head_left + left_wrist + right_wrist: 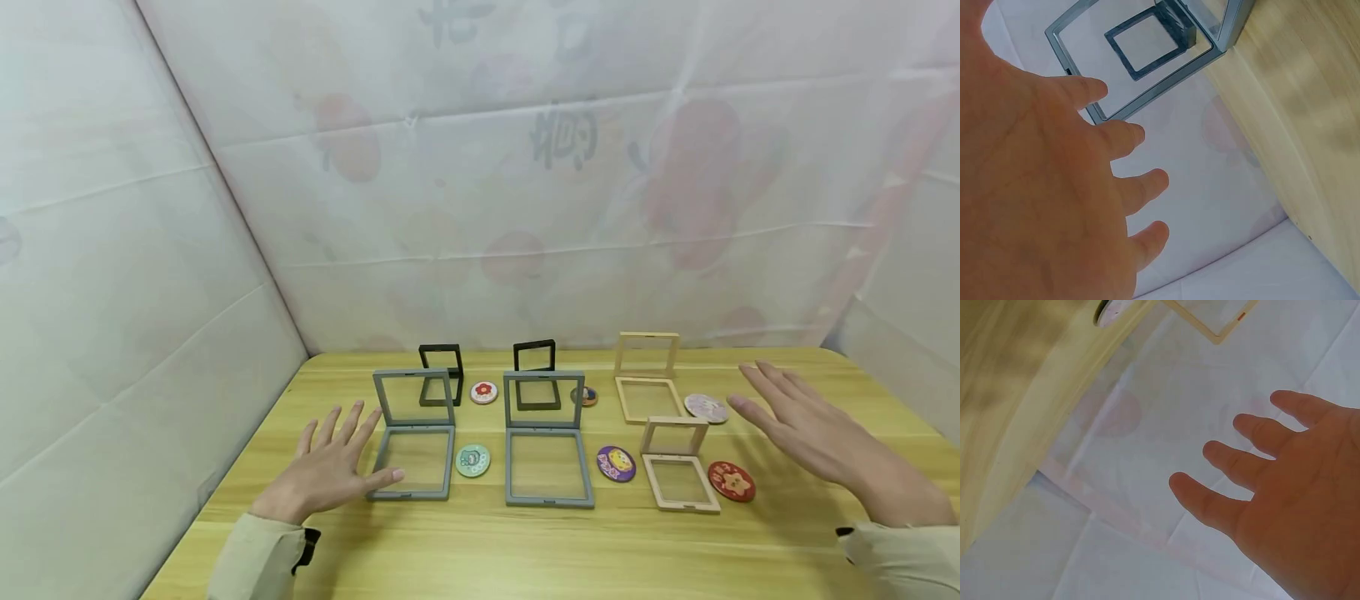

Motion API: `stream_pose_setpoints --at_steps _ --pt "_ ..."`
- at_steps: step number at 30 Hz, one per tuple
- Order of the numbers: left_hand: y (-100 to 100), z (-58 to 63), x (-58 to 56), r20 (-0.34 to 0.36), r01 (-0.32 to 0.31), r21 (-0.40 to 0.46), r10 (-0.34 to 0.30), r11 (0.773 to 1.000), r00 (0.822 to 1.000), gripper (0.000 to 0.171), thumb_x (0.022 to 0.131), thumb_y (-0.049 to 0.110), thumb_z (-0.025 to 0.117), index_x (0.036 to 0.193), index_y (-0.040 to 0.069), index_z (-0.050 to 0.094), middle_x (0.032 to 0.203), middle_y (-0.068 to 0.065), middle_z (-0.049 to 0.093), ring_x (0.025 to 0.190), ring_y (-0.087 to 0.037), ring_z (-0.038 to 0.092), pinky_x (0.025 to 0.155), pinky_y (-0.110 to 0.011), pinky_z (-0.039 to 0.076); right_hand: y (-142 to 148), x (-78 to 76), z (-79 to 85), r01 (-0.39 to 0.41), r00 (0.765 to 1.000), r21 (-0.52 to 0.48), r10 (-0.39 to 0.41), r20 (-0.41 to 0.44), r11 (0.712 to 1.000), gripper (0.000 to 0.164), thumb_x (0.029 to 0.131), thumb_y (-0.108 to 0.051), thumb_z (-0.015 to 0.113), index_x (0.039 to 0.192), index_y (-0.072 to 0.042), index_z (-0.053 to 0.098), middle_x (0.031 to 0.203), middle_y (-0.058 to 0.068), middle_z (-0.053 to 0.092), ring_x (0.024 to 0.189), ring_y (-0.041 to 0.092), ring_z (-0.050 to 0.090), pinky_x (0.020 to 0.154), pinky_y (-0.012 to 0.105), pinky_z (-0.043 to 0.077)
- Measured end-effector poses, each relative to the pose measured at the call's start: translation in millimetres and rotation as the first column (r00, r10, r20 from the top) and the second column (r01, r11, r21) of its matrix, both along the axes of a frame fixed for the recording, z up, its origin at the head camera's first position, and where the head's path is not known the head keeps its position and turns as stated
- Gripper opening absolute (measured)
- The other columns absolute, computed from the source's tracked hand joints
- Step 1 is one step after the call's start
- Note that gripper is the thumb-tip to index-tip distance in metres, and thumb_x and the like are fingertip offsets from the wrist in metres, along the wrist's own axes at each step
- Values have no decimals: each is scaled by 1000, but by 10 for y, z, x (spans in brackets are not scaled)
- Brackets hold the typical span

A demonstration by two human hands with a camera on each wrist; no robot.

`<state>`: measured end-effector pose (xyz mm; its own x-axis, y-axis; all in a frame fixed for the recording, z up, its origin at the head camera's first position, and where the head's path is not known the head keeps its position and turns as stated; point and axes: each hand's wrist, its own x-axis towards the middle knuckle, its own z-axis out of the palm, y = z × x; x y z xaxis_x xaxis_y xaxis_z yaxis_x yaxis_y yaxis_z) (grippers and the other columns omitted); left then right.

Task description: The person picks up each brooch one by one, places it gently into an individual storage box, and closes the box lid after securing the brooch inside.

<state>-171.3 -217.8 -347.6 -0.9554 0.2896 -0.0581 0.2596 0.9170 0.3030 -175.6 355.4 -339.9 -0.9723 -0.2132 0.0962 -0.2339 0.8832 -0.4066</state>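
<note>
My left hand (327,469) spreads its fingers beside the left grey display frame (412,495); its thumb overlaps that frame's edge in the head view, and I cannot tell whether they touch. In the left wrist view, the palm (1041,181) faces the camera and holds nothing. On the right, my right hand (813,429) is held with straight fingers near a pale purple round badge (707,408) and a red star badge (732,482). Nothing is in its palm (1310,500). A small beige frame (686,505) stands hinged open left of the red badge.
Another grey frame (550,502) stands centrally, between a green badge (473,460) and a purple badge (617,463). Behind are two black frames (441,347) (535,343), a flower badge (483,392), a partly hidden badge (589,396) and a yellow frame (648,336). White cloth walls (480,208) border the wooden table (480,550).
</note>
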Motion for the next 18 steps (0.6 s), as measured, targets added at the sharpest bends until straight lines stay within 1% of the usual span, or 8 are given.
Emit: stream_pose_setpoints --at_steps 3,7,10,12,13,15,16,18 --pt "-8 -13 -12 19 2 6 -2 1000 1000 99 91 64 61 160 2 25 164 -29 11 147 -57 3 113 -71 -2 -37 -11 27 -7 1000 -8 6 -4 1000 70 111 -39 34 159 7 11 158 42 6 142 63 -3 107 78 -2" --pt "-24 -27 -31 38 2 9 -3 1000 999 99 92 63 62 160 2 24 164 -30 10 147 -57 2 112 -72 -3 -87 -26 67 -20 1000 -24 20 -7 1000 67 111 -39 35 161 1 14 157 41 14 140 65 12 101 82 12" --pt "-32 -31 -42 39 1 6 -2 1000 999 99 92 63 62 160 2 24 164 -30 10 147 -57 3 113 -71 -2 -122 -23 107 -24 1000 -25 24 1 999 65 111 -39 35 162 -2 16 155 41 21 136 66 21 98 81 20" --pt "-33 -35 -47 41 4 7 -4 1000 999 99 92 63 62 160 2 25 164 -30 12 146 -57 4 113 -72 -1 -148 -21 134 -25 1000 -8 25 -18 1000 64 111 -39 37 160 -1 22 153 41 27 133 66 26 97 79 24" --pt "-34 -37 -49 41 8 6 -9 1000 999 98 92 63 62 160 2 26 163 -30 13 146 -58 6 113 -72 0 -166 -21 146 -25 999 12 26 -43 1000 63 110 -39 40 159 0 26 151 41 32 131 65 31 96 78 28" --pt "-37 -42 -54 33 28 -5 -28 1000 999 96 90 61 65 158 3 30 162 -30 19 145 -58 12 112 -73 5 -204 -21 165 -31 989 60 39 -143 998 60 107 -38 51 152 1 41 143 38 46 124 62 45 92 74 36" --pt "-38 -43 -56 29 39 -11 -39 999 999 95 89 60 67 157 3 33 161 -30 23 144 -58 17 112 -74 8 -224 -26 168 -39 976 83 56 -210 996 56 105 -35 57 146 2 48 137 37 52 117 59 51 89 71 40" --pt "-40 -41 -58 20 64 -26 -64 998 998 93 87 59 72 155 3 40 156 -31 33 140 -58 28 110 -75 15 -261 -34 172 -54 931 124 95 -352 991 48 98 -29 70 133 2 61 123 32 63 102 51 63 81 66 48"
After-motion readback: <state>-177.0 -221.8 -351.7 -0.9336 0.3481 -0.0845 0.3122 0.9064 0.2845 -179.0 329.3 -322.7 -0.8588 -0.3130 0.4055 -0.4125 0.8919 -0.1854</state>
